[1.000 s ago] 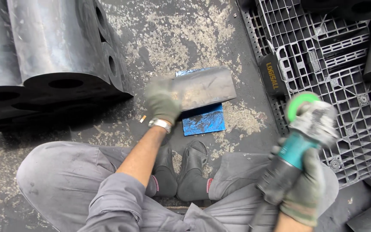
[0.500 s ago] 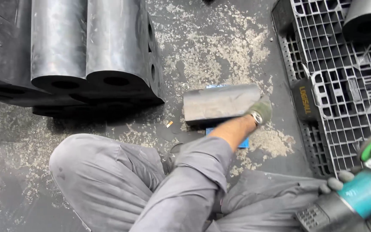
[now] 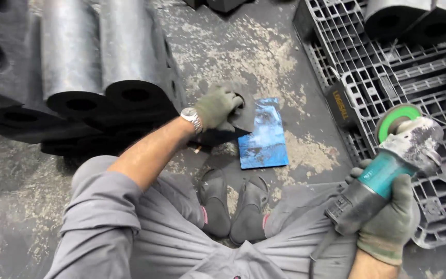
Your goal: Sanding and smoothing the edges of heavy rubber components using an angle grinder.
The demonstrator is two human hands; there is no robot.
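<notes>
Two gloved hands are at work above a dusty concrete floor [image 3: 264,46] strewn with pale shavings. Left hand [image 3: 217,107], in a worn grey-green fabric glove with a metal wristwatch [image 3: 192,118] at the cuff, has its fingers curled tight around the end of one black rubber block [image 3: 233,124], which has a dull, matte skin and a round hole in its end face. That block rests on the floor, its far corner touching the near-left edge of one flat blue sheet [image 3: 263,135], a glossy rectangle scuffed with white streaks.

Right hand [image 3: 391,222], in a matching glove, is closed firmly around the body of one angle grinder [image 3: 388,168], well to the right of the blue sheet. The grinder has a teal barrel, a black rear grip, a dust-caked grey head and a green round disc at its tip.

Left of the blue sheet lies a stack of long black rubber blocks [image 3: 99,67] with rounded tops and bored holes; at least four hole ends show. Right of the sheet sits one black plastic pallet [image 3: 388,82] with an open grid surface, carrying three more rubber pieces [image 3: 414,18] at its far edge. Just below the sheet are two dark rubber sandals [image 3: 236,206], side by side between grey trouser legs [image 3: 145,227].
</notes>
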